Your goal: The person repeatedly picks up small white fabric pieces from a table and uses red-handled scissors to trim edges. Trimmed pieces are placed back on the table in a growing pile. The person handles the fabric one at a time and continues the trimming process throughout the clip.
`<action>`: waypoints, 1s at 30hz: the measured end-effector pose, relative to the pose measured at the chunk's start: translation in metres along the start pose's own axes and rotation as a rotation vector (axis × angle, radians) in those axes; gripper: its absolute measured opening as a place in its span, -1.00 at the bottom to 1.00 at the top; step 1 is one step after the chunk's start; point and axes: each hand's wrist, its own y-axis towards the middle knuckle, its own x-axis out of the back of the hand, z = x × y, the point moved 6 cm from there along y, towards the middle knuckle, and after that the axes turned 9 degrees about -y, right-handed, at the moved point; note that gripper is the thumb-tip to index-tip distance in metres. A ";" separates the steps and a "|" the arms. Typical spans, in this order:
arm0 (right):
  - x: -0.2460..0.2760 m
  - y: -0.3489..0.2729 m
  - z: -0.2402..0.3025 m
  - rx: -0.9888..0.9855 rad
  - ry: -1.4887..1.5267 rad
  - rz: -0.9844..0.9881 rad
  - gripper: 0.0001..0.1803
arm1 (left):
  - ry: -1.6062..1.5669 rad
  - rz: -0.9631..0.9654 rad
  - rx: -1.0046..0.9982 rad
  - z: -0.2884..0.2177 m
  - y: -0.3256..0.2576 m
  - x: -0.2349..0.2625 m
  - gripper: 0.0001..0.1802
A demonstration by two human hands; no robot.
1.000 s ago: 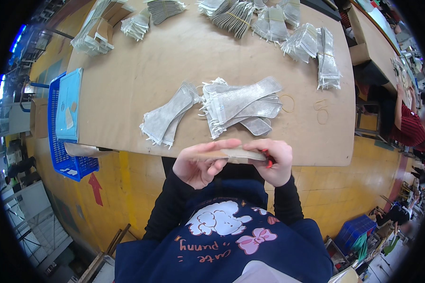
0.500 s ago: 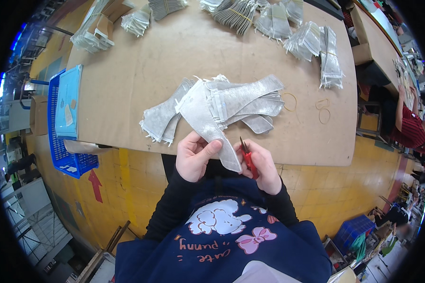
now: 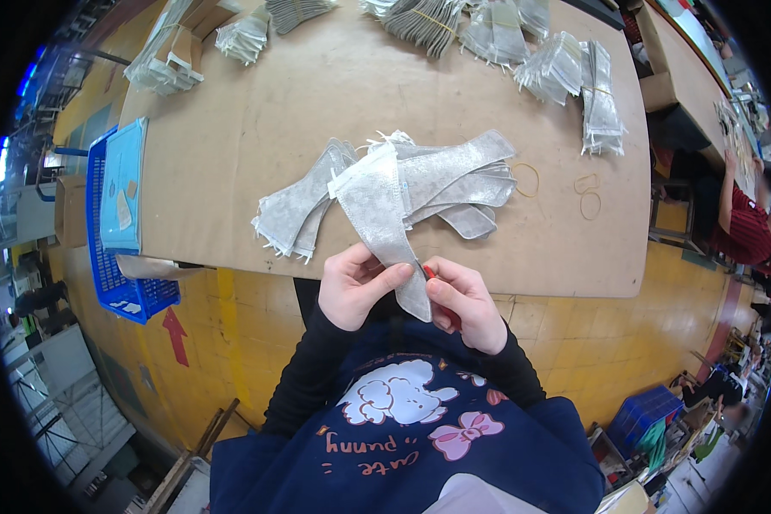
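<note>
My left hand point(image 3: 357, 289) pinches a long silver-grey fabric piece point(image 3: 381, 214) that rises from my hands toward the table. My right hand point(image 3: 464, 301) touches the lower end of the same piece and holds a small red-handled cutter point(image 3: 429, 272), mostly hidden in the fingers. Behind it on the brown table point(image 3: 257, 128) lie two piles of the same grey pieces, one pile point(image 3: 298, 208) to the left and a bigger pile point(image 3: 461, 178) to the right.
Bundles of grey pieces point(image 3: 574, 73) line the far edge of the table. Rubber bands point(image 3: 586, 195) lie at the right. A blue crate point(image 3: 116, 231) stands at the table's left end. Another person in red point(image 3: 741, 227) sits at the right.
One second ago both hands held a piece flat at the table edge. Since then the piece has been turned upright, and the hands have drawn closer together on its lower end.
</note>
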 end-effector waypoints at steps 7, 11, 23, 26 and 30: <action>0.000 0.000 0.005 0.005 -0.046 0.002 -0.76 | 0.082 -0.033 0.008 -0.003 -0.002 0.004 -0.77; -0.001 -0.002 0.006 0.004 -0.054 -0.037 -0.77 | 0.057 -0.028 -0.005 -0.003 -0.003 0.003 -0.78; 0.000 -0.001 0.002 0.040 -0.020 -0.050 -0.77 | 0.025 -0.010 -0.006 -0.002 -0.002 0.002 -0.79; 0.000 0.001 0.004 0.060 -0.042 -0.034 -0.76 | 0.015 -0.019 0.000 -0.002 -0.001 0.001 -0.78; 0.001 0.003 0.000 0.047 -0.008 -0.019 -0.75 | 0.014 -0.027 0.016 -0.001 -0.001 0.001 -0.78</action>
